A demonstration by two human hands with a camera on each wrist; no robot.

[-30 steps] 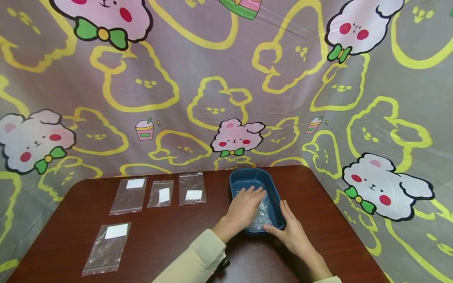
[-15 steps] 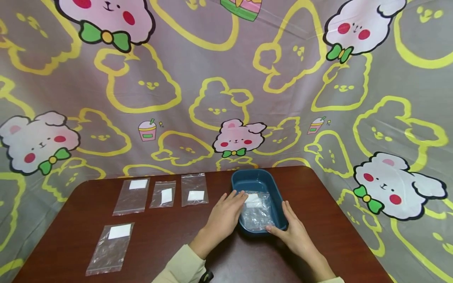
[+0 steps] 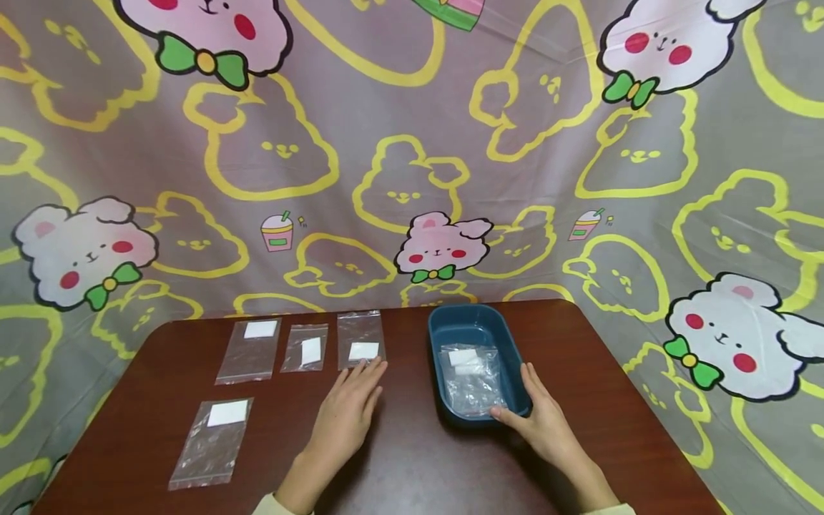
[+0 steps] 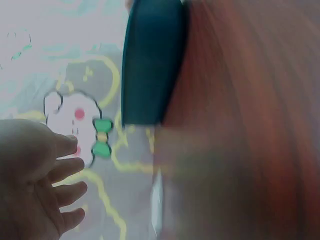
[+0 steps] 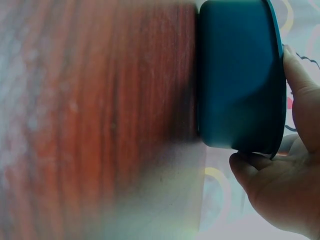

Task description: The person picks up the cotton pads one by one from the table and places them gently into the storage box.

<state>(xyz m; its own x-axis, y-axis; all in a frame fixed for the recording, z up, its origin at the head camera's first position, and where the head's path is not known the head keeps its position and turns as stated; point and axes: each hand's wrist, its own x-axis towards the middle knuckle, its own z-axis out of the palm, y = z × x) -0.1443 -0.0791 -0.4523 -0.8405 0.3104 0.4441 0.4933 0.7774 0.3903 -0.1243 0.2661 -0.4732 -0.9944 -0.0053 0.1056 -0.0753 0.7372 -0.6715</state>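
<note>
A blue plastic bin (image 3: pixel 510 342) stands on the right half of the table. Flat clear zip bags (image 3: pixel 473 390) with white labels lie inside it, overlapping, so I cannot tell how many. My right hand (image 3: pixel 547 425) holds the bin's near right corner, thumb at the near rim and fingers along the right side; the right wrist view shows this hand (image 5: pixel 285 185) at the rim. My left hand (image 3: pixel 341 415) is left of the bin, holding nothing. Its fingertips lie near the lower edge of a labelled clear zip bag (image 3: pixel 360 329) in the back row.
Two more labelled zip bags, one large (image 3: pixel 247 357) and one small (image 3: pixel 296 357), lie to the left in the back row. Another labelled zip bag (image 3: pixel 209 450) lies nearer, at the front left. A cartoon-printed curtain (image 3: pixel 360 86) hangs behind and beside the brown table (image 3: pixel 412 458).
My left hand has come out of the bin and moved left to the back-row bag, uncovering the bags in the bin. My right hand stays at the bin's corner. The view shifts slightly.
</note>
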